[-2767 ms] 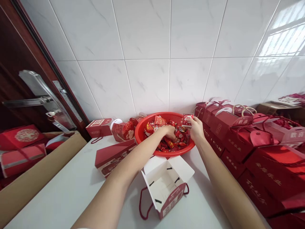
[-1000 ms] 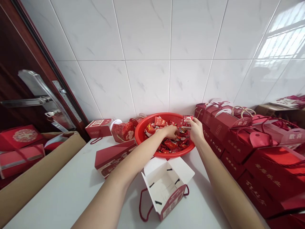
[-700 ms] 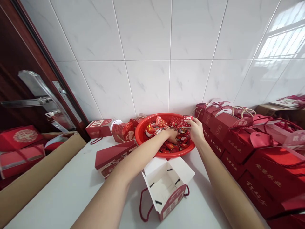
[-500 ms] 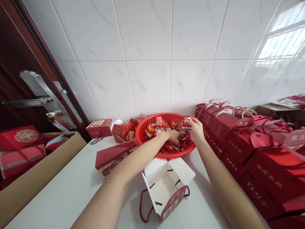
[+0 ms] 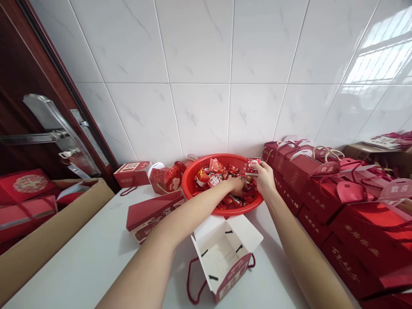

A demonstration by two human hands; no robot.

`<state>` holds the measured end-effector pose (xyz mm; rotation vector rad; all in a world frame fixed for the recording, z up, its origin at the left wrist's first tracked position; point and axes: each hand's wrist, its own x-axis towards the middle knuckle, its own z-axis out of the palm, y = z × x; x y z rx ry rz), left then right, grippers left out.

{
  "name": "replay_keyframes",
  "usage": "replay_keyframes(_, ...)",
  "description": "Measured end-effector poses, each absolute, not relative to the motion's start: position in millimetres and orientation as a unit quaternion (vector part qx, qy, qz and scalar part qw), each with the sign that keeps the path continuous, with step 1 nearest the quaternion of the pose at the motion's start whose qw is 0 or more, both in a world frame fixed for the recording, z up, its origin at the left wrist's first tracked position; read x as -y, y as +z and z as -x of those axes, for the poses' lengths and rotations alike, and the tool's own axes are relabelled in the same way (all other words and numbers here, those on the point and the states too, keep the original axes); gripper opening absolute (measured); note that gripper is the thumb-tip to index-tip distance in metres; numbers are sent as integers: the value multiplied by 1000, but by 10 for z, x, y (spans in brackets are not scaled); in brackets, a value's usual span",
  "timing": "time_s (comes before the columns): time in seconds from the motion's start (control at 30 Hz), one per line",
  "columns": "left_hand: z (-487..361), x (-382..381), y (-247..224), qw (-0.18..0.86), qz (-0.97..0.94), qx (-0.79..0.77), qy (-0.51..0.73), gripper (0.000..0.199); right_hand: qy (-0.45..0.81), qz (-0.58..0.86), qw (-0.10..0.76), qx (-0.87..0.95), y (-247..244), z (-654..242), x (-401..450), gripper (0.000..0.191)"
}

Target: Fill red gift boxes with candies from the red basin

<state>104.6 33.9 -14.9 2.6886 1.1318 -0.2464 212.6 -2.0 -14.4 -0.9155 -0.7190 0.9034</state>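
Observation:
A red plastic basket [image 5: 189, 189] holds many wrapped candies [image 5: 216, 165], mostly red. My left hand [image 5: 237, 185] reaches down into it, with its fingers curled among the candies and the fingertips partly hidden. What those fingers grip, if anything, I cannot make out. Over the basket's right rim, my right hand [image 5: 264, 177] pinches a small red and white candy packet [image 5: 252, 165]. In front of the basket stands an open red gift box [image 5: 222, 257], white inside, its flaps spread. Nothing lies in it, and a dark red cord handle hangs at each side.
Red gift boxes [image 5: 315, 193] are stacked along the right. Several more stand left of the basket, one box [image 5: 151, 216] lying close to my left forearm. A cardboard carton [image 5: 61, 223] with red boxes sits at the left by the door handle [image 5: 48, 135]. White tiles rise behind.
My left hand has shifted slightly to the right within the basket, and its fingers have drawn in among the candies. My right hand still holds the packet in nearly the same place.

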Motion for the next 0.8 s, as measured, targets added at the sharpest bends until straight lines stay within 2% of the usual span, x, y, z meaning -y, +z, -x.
replay_keyframes(0.13,-990,-333,-83,127,-912,-381,-87,11,422,411,741,324,-104,-2104,58,20)
replay_keyframes(0.2,-929,-353,-39,141,-911,-378,-83,6,418,407,745,323,-97,-2095,71,19)
replay_keyframes(0.3,-793,-419,41,191,-906,-377,-38,15,409,407,753,317,-104,-2086,73,19)
replay_keyframes(0.47,-571,-562,146,341,-853,-377,116,43,406,405,752,323,-113,-2087,60,21)
replay_keyframes(0.53,-527,-596,165,385,-826,-377,167,48,409,406,750,323,-113,-2090,57,22)
replay_keyframes(0.73,-504,-603,185,531,-729,-350,255,28,423,409,742,323,-88,-2076,73,22)
replay_keyframes(0.8,-497,-601,189,549,-712,-348,265,26,428,415,733,329,-65,-2063,93,22)
